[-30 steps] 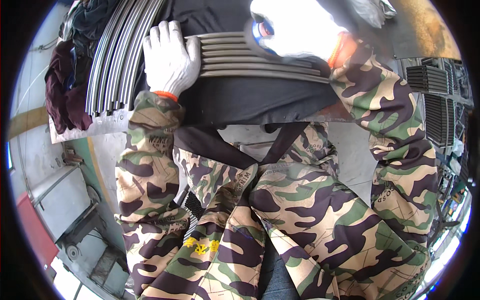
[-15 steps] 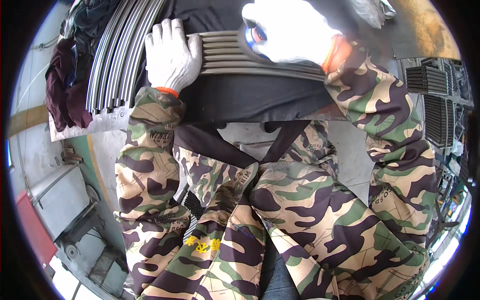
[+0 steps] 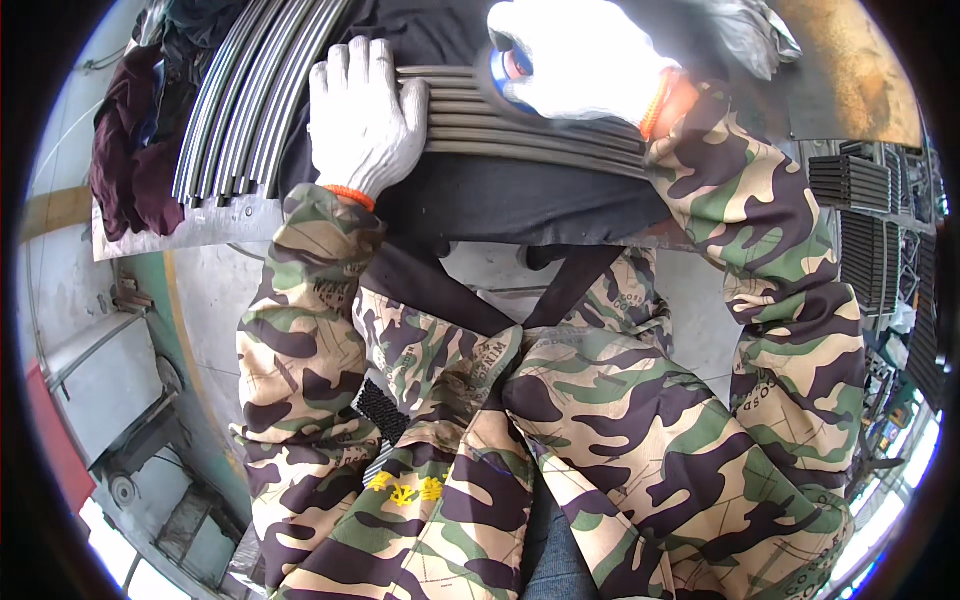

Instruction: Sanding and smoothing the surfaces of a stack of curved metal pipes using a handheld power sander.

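Several grey metal rods (image 3: 530, 132) lie side by side across a black cloth (image 3: 490, 205). My left hand (image 3: 365, 122), in a white knit glove with an orange cuff, rests flat over their left ends, fingers stretched out and pointing away from me. Further right, my gloved right hand (image 3: 590, 62) is closed around a round blue thing with a reddish middle (image 3: 515, 72), held over the rods. Most of that thing is hidden by the glove and blurred at its edge, so its kind does not show.
Left of my left hand, more shiny metal rods (image 3: 255, 100) lie lengthwise in a row. A dark maroon cloth (image 3: 140, 170) hangs at the table's left end. Toward the far right are a grey crumpled cloth (image 3: 755, 35) and a brownish board (image 3: 855, 70). Dark bars are stacked on a rack (image 3: 850, 182).
My left hand has shifted slightly to the right along the rods. The rods under it slope down a little more toward the right. My right hand keeps its grip in nearly the same place.
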### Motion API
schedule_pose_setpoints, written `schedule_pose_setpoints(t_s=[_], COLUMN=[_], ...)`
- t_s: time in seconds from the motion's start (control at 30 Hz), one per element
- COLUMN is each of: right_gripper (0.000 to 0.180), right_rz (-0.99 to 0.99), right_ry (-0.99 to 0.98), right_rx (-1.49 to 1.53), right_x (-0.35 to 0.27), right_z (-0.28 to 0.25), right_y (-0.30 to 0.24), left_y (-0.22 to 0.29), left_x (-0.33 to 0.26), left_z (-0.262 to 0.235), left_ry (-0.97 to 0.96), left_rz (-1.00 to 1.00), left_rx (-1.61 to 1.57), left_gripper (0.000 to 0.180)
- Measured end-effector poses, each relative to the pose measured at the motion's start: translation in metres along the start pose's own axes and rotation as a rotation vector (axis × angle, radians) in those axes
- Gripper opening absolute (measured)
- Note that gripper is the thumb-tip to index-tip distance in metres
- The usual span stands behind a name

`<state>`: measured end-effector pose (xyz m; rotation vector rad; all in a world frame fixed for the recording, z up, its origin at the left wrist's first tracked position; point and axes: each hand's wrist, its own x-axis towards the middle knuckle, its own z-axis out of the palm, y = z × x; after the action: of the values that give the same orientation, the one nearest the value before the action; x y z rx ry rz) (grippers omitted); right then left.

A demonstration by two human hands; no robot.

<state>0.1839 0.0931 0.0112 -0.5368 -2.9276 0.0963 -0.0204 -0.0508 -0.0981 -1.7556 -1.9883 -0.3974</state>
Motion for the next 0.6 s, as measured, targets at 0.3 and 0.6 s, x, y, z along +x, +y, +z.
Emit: schedule_pose_setpoints(t_s=[0.3, 0.6], right_gripper=[0.022, 0.028], right_rz=[-0.109, -0.101], right_ry=[0.077, 0.034], right_rx=[-0.085, -0.065], right_x=[-0.011, -0.003], right_z=[0.016, 0.014], right_y=[-0.01, 0.001], left_y=[0.002, -0.004], left_x=[0.032, 0.032], left_z=[0.027, -0.004], left_ry=[0.206, 0.121], left_rz=[-0.008, 0.06], left_rx=[0.067, -0.332], left_gripper=[0.038, 0.042])
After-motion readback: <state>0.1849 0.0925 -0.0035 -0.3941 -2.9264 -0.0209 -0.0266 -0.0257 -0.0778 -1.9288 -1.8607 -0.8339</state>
